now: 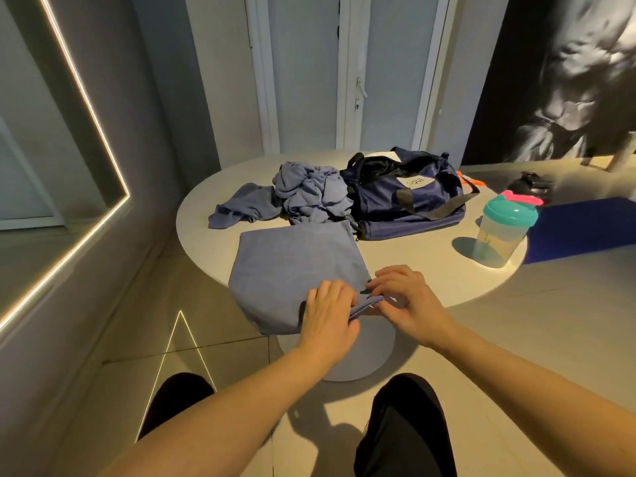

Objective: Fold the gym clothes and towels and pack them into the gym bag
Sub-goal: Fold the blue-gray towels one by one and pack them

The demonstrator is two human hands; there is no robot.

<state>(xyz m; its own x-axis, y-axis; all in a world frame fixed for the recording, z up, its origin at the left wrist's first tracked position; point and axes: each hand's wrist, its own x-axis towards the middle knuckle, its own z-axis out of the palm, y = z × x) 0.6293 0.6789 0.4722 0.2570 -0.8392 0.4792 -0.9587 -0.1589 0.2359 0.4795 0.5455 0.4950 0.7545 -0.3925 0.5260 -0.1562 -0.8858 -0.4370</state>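
Table (413,266) w/ unzipped gym bag (406,201), contents unclear; left hand (328,313), right hand (404,294) pinch folded cloth (292,263).

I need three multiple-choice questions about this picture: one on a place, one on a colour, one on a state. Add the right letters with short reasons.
1. Where does the shaker bottle stand?
A. on the floor
B. on the table, right of the gym bag
C. inside the gym bag

2. What colour is its lid?
A. teal
B. yellow
C. black

3. How is the gym bag?
A. zipped shut
B. open on top
C. upside down

1 B: it stands on the table past the bag's right end.
2 A: the lid is teal.
3 B: its dark inside shows through the top.
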